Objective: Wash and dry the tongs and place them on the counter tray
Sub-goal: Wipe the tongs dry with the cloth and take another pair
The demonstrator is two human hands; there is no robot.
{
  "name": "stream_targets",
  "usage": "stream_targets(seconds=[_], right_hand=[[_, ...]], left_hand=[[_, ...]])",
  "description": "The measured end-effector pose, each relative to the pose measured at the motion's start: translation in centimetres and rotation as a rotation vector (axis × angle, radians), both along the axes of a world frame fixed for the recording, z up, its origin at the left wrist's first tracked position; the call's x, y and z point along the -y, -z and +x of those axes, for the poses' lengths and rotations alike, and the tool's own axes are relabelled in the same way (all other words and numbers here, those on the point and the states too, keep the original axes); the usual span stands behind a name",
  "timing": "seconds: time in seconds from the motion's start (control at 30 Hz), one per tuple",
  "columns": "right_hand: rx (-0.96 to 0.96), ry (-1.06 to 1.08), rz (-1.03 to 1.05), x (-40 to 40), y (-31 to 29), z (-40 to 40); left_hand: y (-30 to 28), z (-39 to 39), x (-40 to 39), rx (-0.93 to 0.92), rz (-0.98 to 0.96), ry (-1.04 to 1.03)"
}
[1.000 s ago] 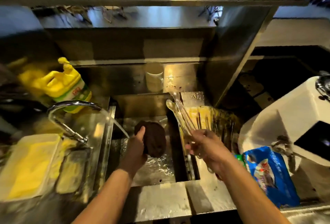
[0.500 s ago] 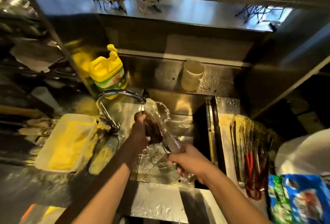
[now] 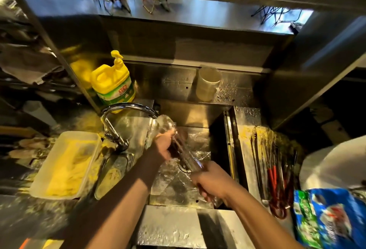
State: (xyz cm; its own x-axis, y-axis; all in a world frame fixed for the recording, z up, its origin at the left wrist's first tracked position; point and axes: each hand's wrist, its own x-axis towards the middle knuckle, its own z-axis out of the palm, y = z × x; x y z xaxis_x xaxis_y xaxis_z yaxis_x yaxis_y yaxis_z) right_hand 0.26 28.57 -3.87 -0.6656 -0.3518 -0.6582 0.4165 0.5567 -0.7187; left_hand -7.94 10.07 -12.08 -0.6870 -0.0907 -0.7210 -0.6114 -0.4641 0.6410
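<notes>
On the far left I see a pale tub (image 3: 65, 164) full of something yellow. Behind it stands a yellow soap bottle (image 3: 113, 82), and next to that the shiny tap (image 3: 126, 110) bends over the sink (image 3: 200, 118). Water (image 3: 164, 123) pours out of the tap and splashes.

My left hand (image 3: 163, 146) is right under the water. It is closed around a dark scrub pad (image 3: 178, 143) and presses it on the tongs (image 3: 186, 155). The tongs are clear and see-through. They lie slanted over the sink, with the far tip up by the tap on the left and the handle end down to the right. My right hand (image 3: 213, 182) is wrapped tight around that handle end. So the long part of the tongs points away from my right hand, up and to the left, toward my left hand. My left hand is the one nearer the wet tip.

To the right of the sink is the counter tray (image 3: 245, 129), with other tongs with red handles (image 3: 274, 179) lying in it. A blue bag (image 3: 332, 219) sits at the far right.

The water and blur make the tongs' tip hard to see. My right hand hides the handle end. I think I am in the washing part, with drying and putting away not yet done.
</notes>
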Motion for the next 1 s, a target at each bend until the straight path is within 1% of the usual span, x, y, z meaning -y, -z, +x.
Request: stream_targets(seconds=[0.1, 0.17, 0.27, 0.33, 0.4, 0.53, 0.57, 0.63, 0.7, 0.8, 0.87, 0.9, 0.93, 1.0], right_hand=[[0.014, 0.031, 0.008, 0.5, 0.1, -0.1], [0.055, 0.019, 0.031, 0.5, -0.1, -0.1], [0.064, 0.047, 0.06, 0.3, -0.2, -0.3], [0.062, 0.032, 0.045, 0.2, -0.3, -0.4], [0.065, 0.008, 0.056, 0.2, -0.6, -0.6], [0.035, 0.016, 0.075, -0.1, -0.8, -0.8], [0.048, 0.0, 0.077, -0.3, -0.9, -0.7], [0.063, -0.024, 0.081, -0.5, -1.1, -0.7], [0.039, -0.013, 0.099, -0.4, -1.2, -0.6], [0.014, -0.058, 0.09, -1.2, -1.5, 0.0], [0.039, -0.067, 0.086, -3.1, -2.1, 0.4], [0.054, -0.044, 0.085, -4.2, -2.2, 0.4], [0.054, 0.003, 0.079, -4.9, -2.3, 0.3], [-0.005, 0.106, 0.057, -5.4, -2.3, -0.2]], left_hand=[[0.4, 0.1, -0.4, 0.005, -0.005, -0.005], [0.8, -0.2, 0.1, 0.009, -0.071, -0.031], [1.0, -0.1, 0.1, 0.01, -0.013, -0.014], [0.9, -0.3, 0.0, 0.021, -0.049, -0.022], [0.7, -0.2, -0.2, 0.056, -0.014, -0.075], [1.2, 0.5, -0.9, 0.038, 0.012, -0.098], [1.3, 0.6, -1.0, 0.037, 0.047, -0.112], [1.3, 0.4, -0.9, 0.035, 0.052, -0.182], [1.3, 0.8, -1.4, 0.018, 0.049, -0.17], [1.4, 0.8, -1.1, -0.002, 0.067, -0.134], [1.5, 0.6, -0.3, 0.0, -0.014, -0.254], [1.5, 0.7, -0.3, 0.008, 0.002, -0.324], [1.5, 0.9, -0.4, 0.012, 0.029, -0.349], [1.3, 1.6, -1.0, 0.01, 0.123, -0.338]])
